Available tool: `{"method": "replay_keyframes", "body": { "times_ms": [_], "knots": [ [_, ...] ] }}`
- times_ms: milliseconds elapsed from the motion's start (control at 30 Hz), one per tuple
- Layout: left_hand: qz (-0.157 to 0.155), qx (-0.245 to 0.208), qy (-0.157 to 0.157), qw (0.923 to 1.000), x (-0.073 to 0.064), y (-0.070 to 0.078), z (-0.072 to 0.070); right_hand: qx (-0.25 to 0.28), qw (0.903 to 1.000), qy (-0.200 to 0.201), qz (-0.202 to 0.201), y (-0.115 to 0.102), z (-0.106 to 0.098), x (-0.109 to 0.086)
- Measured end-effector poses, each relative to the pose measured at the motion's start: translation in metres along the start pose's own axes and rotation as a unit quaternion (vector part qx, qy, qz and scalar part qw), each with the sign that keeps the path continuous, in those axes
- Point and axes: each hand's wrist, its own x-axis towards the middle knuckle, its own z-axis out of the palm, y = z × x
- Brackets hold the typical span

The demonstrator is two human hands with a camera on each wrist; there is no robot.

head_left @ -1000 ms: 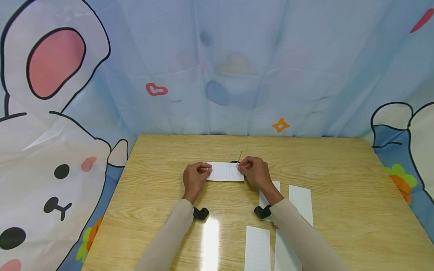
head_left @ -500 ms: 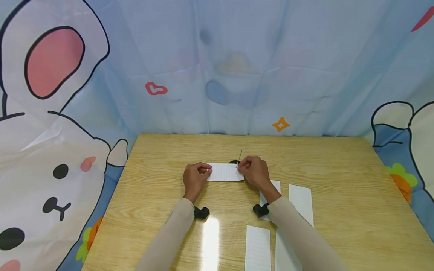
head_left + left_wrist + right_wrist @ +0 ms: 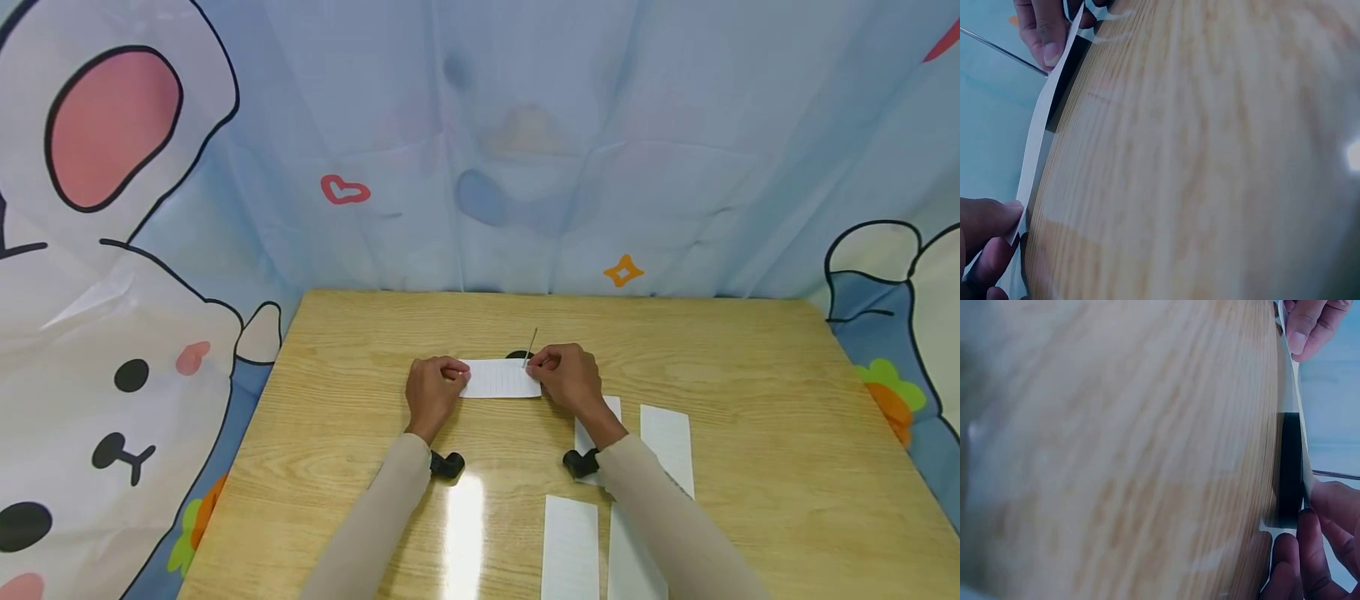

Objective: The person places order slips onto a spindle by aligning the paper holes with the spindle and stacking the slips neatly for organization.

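Observation:
In the head view, a white lined paper slip (image 3: 496, 380) is stretched between both hands above the table. The left hand (image 3: 436, 392) pinches its left end with thumb and fingers. At the right end, the right hand (image 3: 568, 377) pinches it close to a thin metal rod (image 3: 532, 342) that rises from the slip's upper face. A black block-like base (image 3: 1290, 472) lies below the slip in the right wrist view, partly hidden in the head view. Rod and base look like a receipt spike; whether the rod pierces the paper is unclear. The left wrist view shows the slip (image 3: 1035, 140) edge-on.
More lined slips lie on the wooden table (image 3: 345, 517), right of centre: one (image 3: 572, 542) near the front, another (image 3: 667, 442) farther right, others partly covered by the right arm. A printed curtain (image 3: 487, 225) hangs behind the table.
The head view has tilted and shifted slightly. Both hands keep their pinch on the slip, and its place by the rod looks nearly the same.

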Motion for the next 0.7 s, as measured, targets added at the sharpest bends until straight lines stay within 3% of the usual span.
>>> {"method": "replay_keyframes", "body": {
  "times_ms": [333, 700],
  "knots": [
    [0.020, 0.027, -0.009, 0.9994, -0.001, 0.000, -0.003, 0.002, 0.9997, -0.016, -0.018, 0.007, -0.004, 0.001],
    [0.048, 0.031, -0.073, 0.9957, 0.000, -0.004, -0.014, 0.018, 0.9980, -0.046, -0.039, 0.013, -0.009, 0.000]
  ]
}}
